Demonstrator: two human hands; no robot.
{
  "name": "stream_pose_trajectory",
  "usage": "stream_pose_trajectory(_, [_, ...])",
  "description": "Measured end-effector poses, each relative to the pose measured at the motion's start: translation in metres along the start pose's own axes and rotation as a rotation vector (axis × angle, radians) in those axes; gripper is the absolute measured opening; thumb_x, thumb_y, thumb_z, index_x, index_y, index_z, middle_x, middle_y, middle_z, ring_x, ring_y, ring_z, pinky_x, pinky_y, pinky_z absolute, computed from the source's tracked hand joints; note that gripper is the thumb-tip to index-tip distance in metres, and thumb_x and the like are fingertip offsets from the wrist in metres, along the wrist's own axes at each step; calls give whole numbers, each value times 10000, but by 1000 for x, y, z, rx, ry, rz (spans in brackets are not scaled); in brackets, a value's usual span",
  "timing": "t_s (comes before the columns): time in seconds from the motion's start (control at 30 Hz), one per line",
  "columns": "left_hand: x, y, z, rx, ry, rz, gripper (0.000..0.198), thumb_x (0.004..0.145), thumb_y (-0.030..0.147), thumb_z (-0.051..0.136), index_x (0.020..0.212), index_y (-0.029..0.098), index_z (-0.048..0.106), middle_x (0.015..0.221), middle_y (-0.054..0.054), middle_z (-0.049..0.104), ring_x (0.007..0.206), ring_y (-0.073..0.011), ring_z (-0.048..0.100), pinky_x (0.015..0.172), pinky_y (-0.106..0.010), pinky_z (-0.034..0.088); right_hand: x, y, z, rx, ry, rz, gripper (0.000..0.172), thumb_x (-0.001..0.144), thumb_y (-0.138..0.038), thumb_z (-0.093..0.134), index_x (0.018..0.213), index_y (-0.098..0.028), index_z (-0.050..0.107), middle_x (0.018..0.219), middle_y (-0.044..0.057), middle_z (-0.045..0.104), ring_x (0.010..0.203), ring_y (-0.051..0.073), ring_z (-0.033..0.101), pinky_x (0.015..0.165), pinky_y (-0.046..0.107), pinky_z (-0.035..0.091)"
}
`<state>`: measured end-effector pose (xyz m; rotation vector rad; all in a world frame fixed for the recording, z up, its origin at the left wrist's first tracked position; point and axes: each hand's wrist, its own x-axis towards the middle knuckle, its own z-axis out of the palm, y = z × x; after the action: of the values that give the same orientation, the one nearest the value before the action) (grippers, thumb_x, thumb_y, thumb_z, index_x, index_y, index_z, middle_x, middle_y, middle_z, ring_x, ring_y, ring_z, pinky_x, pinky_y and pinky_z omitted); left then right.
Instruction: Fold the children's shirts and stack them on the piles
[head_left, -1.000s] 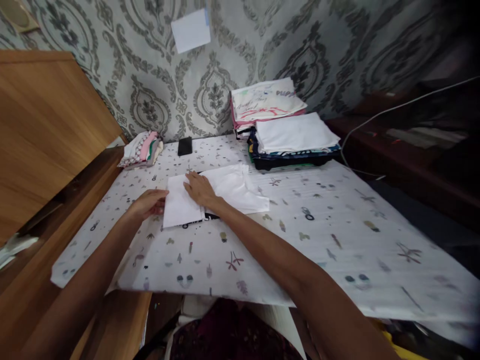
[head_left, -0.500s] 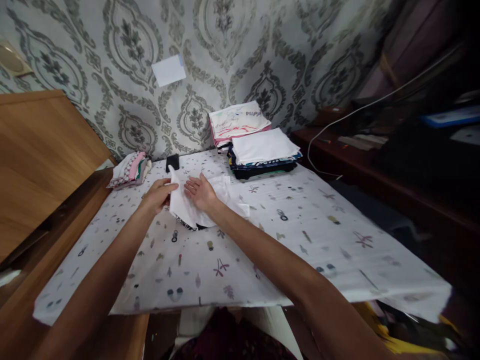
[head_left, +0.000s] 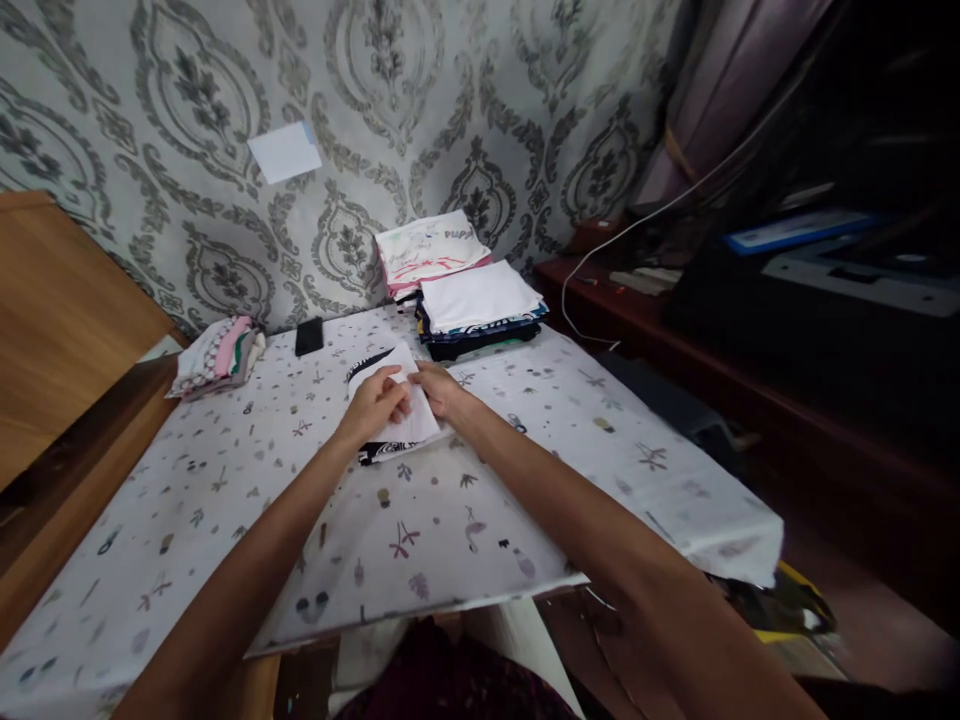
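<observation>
A folded white garment with black print (head_left: 395,415) lies in the middle of a table covered with a patterned white cloth (head_left: 525,470). My left hand (head_left: 373,403) rests on top of the garment, fingers curled and pressing its upper layer down. My right hand (head_left: 440,391) touches the garment's right edge with its fingers close together. The garment is folded into a narrow rectangle, with a black-printed layer showing at its top and bottom ends.
Two stacks of folded clothes (head_left: 457,285) stand at the back by the patterned wall. A small pile of folded pink and white items (head_left: 217,355) and a black phone (head_left: 309,336) lie at the back left. A wooden cabinet (head_left: 52,320) is at left, a dark bench (head_left: 750,350) at right.
My left hand has folded the garment's left part over to the right, making it narrower. My right hand moved to its right edge. The view has swung to the right.
</observation>
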<state>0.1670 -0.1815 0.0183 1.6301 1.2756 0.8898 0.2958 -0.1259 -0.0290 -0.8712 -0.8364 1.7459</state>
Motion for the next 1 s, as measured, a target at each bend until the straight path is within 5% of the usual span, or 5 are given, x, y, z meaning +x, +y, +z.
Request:
stream_pose_trajectory(0.17, [-10, -16, -21, 522, 136, 338, 299, 932, 263, 487, 1161, 164, 653, 1122, -111, 707, 1052, -239, 662, 945, -393, 530, 13, -4, -8, -51, 75, -61, 366, 614, 39, 541, 887, -154, 690, 557, -30, 643, 514, 170, 624, 614, 318, 589])
stream_pose_trajectory(0.3, [-19, -32, -14, 750, 22, 330, 496, 988, 380, 443, 1402, 120, 526, 1495, -186, 523, 1418, -289, 452, 1187, -464, 341, 19, -5, -17, -132, 156, -89, 418, 625, 41, 542, 949, -147, 728, 623, -11, 693, 573, 184, 666, 663, 336, 599])
stream_pose_trajectory(0.6, [-25, -31, 7, 1017, -136, 185, 627, 1052, 514, 281, 1574, 170, 331, 1671, -138, 243, 1567, -268, 149, 1257, -507, 150, 17, -9, -23, -406, 290, -163, 585, 701, 28, 517, 1242, -129, 675, 824, 44, 772, 718, 209, 727, 712, 353, 611])
stream_pose_trajectory(0.77, [-26, -25, 12, 1094, -154, 177, 630, 1059, 513, 278, 1567, 148, 349, 1660, -160, 265, 1562, -284, 171, 1253, -531, 144, -2, -22, -16, -655, 336, -304, 550, 757, -12, 549, 1279, -129, 678, 1228, 144, 719, 1204, 310, 641, 1081, 462, 461])
stream_pose_trajectory(1.0, [-27, -24, 14, 1060, -129, 220, 637, 1061, 534, 225, 1544, 145, 370, 1645, -151, 312, 1552, -287, 212, 1243, -580, 161, -8, -10, 15, -1459, -36, -426, 433, 1000, -201, 400, 1362, -154, 633, 1537, 127, 507, 1471, 222, 395, 1230, 367, 255])
